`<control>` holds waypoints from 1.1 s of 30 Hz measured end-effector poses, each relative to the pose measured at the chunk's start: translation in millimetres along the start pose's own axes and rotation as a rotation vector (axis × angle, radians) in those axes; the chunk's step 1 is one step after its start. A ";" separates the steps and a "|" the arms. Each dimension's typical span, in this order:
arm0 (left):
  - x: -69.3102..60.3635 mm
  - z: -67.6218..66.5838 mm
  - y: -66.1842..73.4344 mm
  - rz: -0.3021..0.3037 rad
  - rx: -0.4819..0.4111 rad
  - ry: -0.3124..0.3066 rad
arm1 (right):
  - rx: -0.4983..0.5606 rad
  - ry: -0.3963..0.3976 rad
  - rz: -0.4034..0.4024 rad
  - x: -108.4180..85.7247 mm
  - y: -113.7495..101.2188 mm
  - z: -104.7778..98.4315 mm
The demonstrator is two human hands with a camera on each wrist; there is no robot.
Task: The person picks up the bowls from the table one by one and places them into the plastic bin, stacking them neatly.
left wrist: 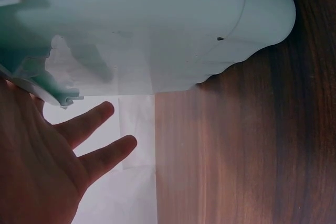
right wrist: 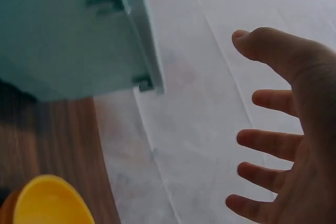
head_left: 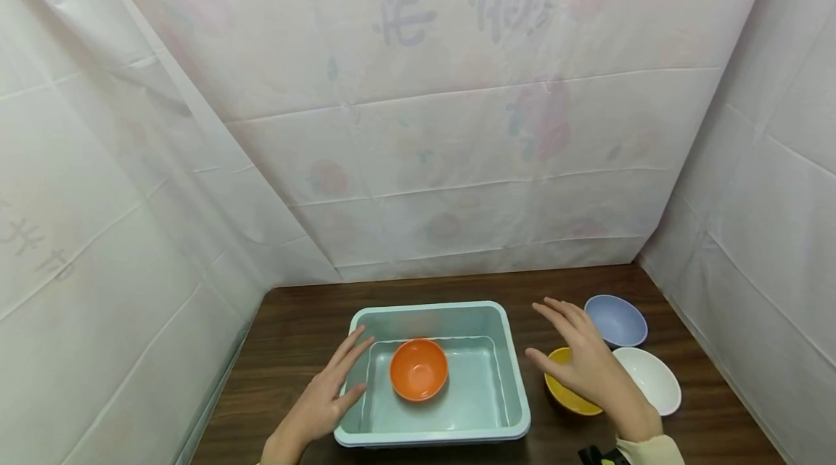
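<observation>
A pale green-blue plastic basin [head_left: 452, 436] stands on the dark wooden table, with an orange bowl [head_left: 419, 371] inside it, left of its middle. At the basin's left rim is my left hand [head_left: 321, 396], fingers spread and holding nothing; whether it touches the rim I cannot tell. My right hand [head_left: 583, 360] hovers to the right of the basin with its fingers extended and apart, nothing in it. Beneath that hand a yellow bowl [head_left: 567, 394] is partly hidden. In the right wrist view the yellow bowl [right wrist: 51, 203] lies below the basin's side wall [right wrist: 63, 40].
A blue bowl [head_left: 616, 321] and a white bowl [head_left: 652, 380] stand at the table's right side, close to the yellow one. Pale printed sheets [head_left: 457, 160] hang behind and on both sides of the wooden table [head_left: 287, 334].
</observation>
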State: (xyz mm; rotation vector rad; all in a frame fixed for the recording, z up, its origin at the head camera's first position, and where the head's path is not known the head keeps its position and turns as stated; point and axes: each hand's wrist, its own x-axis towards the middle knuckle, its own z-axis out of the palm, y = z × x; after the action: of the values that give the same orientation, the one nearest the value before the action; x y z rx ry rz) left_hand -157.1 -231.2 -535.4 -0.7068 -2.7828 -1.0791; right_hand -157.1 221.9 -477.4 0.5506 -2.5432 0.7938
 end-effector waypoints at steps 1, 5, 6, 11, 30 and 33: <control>-0.2 0.0 0.0 -0.002 0.000 0.000 | -0.003 0.015 0.001 -1.5 2.5 -0.4; -0.3 0.1 0.0 0.003 0.007 0.002 | -0.015 0.072 -0.001 -7.2 11.8 -2.0; -0.2 0.2 -0.1 0.006 0.009 0.003 | -0.022 0.090 -0.013 -8.1 14.6 -2.1; 0.6 0.0 0.4 0.017 0.014 0.009 | -0.068 0.161 -0.081 -10.9 29.7 -4.1; -0.6 1.0 -0.2 0.036 0.040 0.016 | -0.231 0.138 0.075 -11.6 80.4 -14.0; -0.4 1.4 -0.7 0.047 0.048 0.019 | -0.228 0.129 0.104 -10.0 86.6 -16.0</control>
State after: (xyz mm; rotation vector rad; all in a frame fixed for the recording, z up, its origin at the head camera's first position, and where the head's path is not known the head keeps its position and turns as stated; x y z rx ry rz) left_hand -156.9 -230.8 -536.9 -0.7478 -2.7516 -1.0026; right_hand -186.2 299.7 -508.3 0.2870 -2.5138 0.5432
